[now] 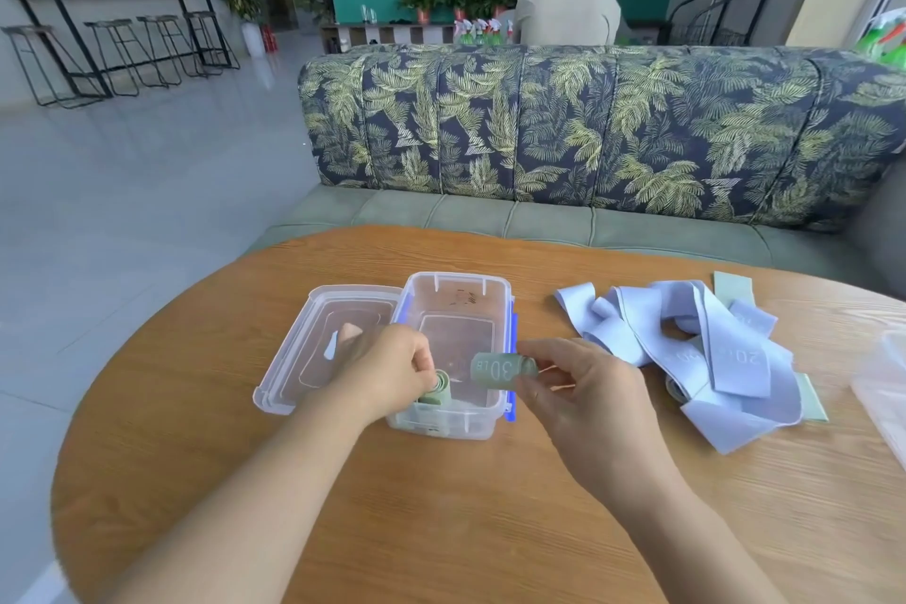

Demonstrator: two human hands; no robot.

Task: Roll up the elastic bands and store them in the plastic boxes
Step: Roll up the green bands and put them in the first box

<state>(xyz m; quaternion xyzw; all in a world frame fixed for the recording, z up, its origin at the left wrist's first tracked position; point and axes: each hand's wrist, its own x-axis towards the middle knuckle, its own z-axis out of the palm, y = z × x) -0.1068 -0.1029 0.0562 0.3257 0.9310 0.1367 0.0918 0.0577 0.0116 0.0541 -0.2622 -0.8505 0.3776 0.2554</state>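
Note:
A clear plastic box [458,297] with blue clips stands open on the round wooden table. My left hand [387,370] reaches into its near left corner and holds a rolled green band [438,391] there. My right hand [583,390] pinches a second rolled green band [500,370], marked 30 LB, over the box's right rim. To the right of the box, a heap of loose pale-blue bands [696,348] lies on the table, with flat green bands [733,287] partly under it.
The box's clear lid [304,373] lies upside down just left of the box. Another clear plastic piece [885,387] shows at the right edge. A leaf-patterned sofa [588,128] stands behind the table; a person sits beyond it, facing away.

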